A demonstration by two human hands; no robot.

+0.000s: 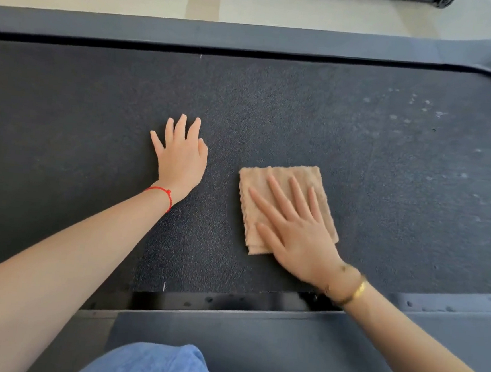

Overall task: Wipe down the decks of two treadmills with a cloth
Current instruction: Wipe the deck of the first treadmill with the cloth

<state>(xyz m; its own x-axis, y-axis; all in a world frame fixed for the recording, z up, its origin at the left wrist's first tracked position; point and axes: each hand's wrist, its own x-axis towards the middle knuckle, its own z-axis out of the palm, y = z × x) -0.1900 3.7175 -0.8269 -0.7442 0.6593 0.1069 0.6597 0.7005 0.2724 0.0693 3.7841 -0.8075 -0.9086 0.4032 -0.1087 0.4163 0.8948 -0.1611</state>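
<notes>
The person is in the middle of wiping one treadmill deck (274, 114). The right hand (296, 234) lies flat on a folded tan cloth (285, 186). Its grip is spread out, with straight fingers pressing the cloth down onto the dark belt. The cloth sits about in the middle of the deck's length, closer to the near edge than the far edge. The left hand (181, 156) is also flat and spread, resting on the bare belt just beside the cloth. It holds nothing and seems to prop the person up.

Toward the right end of the deck there are pale spots (417, 111). They may be dust or dried drops, but the view is too soft to be sure. That part looks like it still needs a wipe, so the next move likely calls for sliding the cloth to the right while pushing down the whole way.

There is lots of open belt on the right and past the cloth toward the far edge. A raised gray side rail (251, 38) runs along the far edge, and another rail (255, 335) runs along the near edge, by the person's knee (157, 365). The cloth should stop at these rails. The left hand is in the way on the left side, so it would have to lift before wiping there.
</notes>
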